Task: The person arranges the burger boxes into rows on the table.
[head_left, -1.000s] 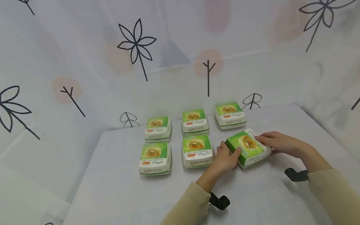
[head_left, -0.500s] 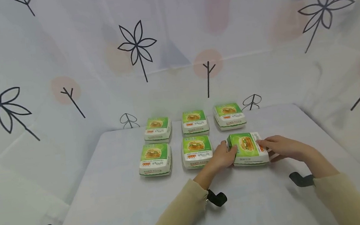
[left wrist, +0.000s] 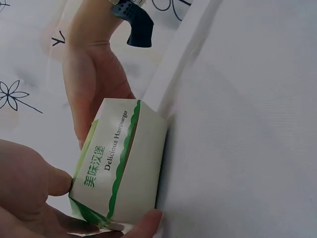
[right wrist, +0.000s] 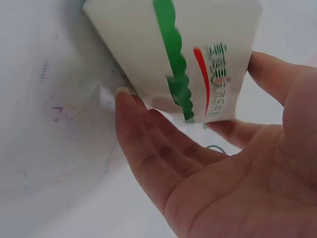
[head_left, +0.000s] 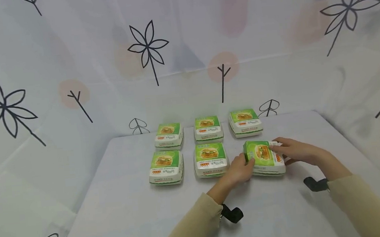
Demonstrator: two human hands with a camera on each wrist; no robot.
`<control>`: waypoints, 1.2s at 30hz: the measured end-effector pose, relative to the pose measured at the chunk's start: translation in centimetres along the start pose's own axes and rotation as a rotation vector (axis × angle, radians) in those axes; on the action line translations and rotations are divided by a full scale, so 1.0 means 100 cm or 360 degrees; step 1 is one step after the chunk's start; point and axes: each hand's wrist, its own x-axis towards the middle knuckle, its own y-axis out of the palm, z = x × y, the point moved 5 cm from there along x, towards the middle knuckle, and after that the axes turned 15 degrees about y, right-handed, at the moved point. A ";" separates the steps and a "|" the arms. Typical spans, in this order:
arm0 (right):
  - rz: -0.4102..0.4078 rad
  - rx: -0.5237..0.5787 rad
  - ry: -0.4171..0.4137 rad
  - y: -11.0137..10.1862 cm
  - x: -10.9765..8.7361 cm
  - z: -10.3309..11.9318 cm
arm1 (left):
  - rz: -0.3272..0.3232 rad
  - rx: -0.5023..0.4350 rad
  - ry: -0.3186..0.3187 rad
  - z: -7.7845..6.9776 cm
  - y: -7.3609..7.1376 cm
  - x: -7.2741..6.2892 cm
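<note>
A green-and-white hamburger box (head_left: 264, 158) lies turned sideways at the right end of the front row, in the head view. My left hand (head_left: 239, 171) grips its left end, thumb at the top edge. At the opposite end my right hand (head_left: 298, 152) holds it, thumb on the lid and fingers around the side. In the left wrist view the box (left wrist: 121, 158) shows its lettered side, close over the white table, between both hands. The right wrist view has the box's white end (right wrist: 208, 59) between thumb and fingers, some fingertips low near its bottom edge.
Two like boxes (head_left: 210, 160) (head_left: 166, 168) stand left of the held one. Behind are three more, at left (head_left: 169, 136), middle (head_left: 208, 129) and right (head_left: 245, 122). A patterned white cloth (head_left: 187, 88) backs the white table (head_left: 127, 214).
Both hands have turned the held box from a steep slant to nearly square, most of it in the first half second. The other boxes keep their places.
</note>
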 end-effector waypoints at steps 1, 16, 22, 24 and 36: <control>-0.0011 0.0001 0.0016 0.001 -0.001 0.000 | -0.0006 0.0002 0.0001 0.000 -0.001 0.002; -0.0086 -0.0028 0.0071 0.001 -0.023 -0.003 | -0.0014 0.0110 -0.0027 -0.008 -0.008 0.009; -0.0116 -0.0099 0.0009 -0.006 -0.021 -0.001 | 0.0069 0.0214 -0.0065 -0.008 -0.003 -0.001; -0.0112 -0.0112 -0.0013 -0.005 -0.019 0.000 | 0.0066 0.0230 -0.0098 -0.008 -0.002 -0.001; -0.0068 -0.0055 -0.0027 0.003 -0.015 0.000 | -0.0041 -0.0056 -0.0159 0.001 0.003 0.007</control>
